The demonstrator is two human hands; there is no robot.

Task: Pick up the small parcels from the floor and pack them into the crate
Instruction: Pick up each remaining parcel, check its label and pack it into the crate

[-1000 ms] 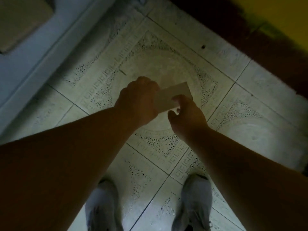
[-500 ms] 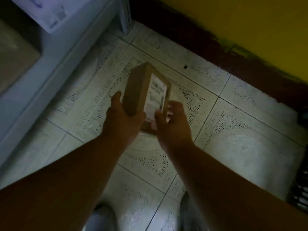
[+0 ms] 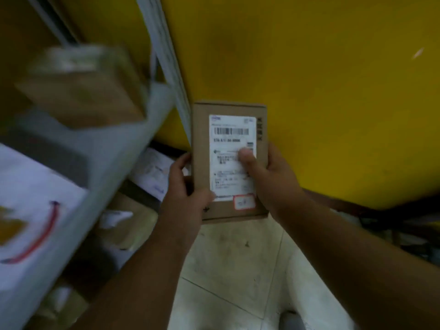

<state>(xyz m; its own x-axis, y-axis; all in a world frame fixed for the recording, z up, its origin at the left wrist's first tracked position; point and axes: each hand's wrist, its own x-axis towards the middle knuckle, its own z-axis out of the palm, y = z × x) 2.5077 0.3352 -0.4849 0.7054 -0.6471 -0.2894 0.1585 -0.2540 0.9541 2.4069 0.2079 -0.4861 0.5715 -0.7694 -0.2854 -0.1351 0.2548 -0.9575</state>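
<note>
Parcel (image 3: 228,160) held by both hands, barcode label (image 3: 232,158) unreadable.

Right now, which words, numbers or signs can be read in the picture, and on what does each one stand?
White shipping label on the flat brown cardboard parcel: barcode and printed lines, too blurred to read.
Small red-framed sticker below the label: unreadable.
Dark marks on the parcel's right edge: unreadable.
White papers on the left: blurred.
Nothing can be quoted.
</note>
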